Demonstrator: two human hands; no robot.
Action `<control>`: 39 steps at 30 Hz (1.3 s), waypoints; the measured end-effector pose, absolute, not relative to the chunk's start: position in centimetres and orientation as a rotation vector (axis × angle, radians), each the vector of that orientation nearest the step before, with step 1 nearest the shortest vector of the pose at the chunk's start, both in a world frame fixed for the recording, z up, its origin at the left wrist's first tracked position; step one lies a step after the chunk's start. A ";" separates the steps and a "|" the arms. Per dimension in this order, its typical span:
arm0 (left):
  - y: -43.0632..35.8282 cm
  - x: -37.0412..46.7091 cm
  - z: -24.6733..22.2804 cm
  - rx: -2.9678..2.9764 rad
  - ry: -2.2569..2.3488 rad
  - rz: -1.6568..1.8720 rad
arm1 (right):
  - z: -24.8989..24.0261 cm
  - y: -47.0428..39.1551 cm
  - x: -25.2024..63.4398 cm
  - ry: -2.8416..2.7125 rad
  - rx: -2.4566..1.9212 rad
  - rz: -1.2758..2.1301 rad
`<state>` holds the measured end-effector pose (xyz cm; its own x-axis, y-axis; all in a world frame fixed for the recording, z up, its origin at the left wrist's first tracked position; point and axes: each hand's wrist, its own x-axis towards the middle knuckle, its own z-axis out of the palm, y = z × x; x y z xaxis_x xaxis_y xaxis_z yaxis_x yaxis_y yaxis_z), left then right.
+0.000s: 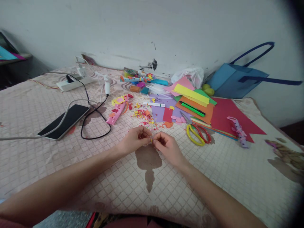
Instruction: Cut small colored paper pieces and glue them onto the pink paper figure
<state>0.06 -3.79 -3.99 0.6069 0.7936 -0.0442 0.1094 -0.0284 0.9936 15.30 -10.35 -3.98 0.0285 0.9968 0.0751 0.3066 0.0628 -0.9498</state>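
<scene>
Over the patterned tablecloth (114,190), my left hand (135,139) and my right hand (167,147) meet fingertip to fingertip. Between them shows a tiny yellow piece (151,140), seemingly paper, pinched by both hands. Its shape is too small to make out. Just beyond the fingers lies a scatter of red, yellow and orange paper scraps (143,114). Right of my right hand are scissors (196,134) with yellow and red handles, lying on the cloth. A pink decorated paper strip (116,114) rests beyond my left hand.
Left are a phone (64,122), looping cables and a power strip (76,83). Coloured paper sheets (228,117) with a green pen-like cutter (192,108) lie to the right. A lilac paper roll (238,131) is farther right. A blue bag (234,80) stands against the wall.
</scene>
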 end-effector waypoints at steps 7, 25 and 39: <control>-3.9 0.0 -3.2 1.375 0.761 0.615 | -4.4 -10.4 15.3 -1.463 -1.391 0.924; -4.0 0.0 -3.3 1.368 0.710 0.606 | -4.2 -10.2 15.4 -1.384 -1.398 1.086; -3.7 -0.1 -3.0 1.365 0.791 0.507 | -4.4 -10.3 15.4 -1.424 -1.458 0.957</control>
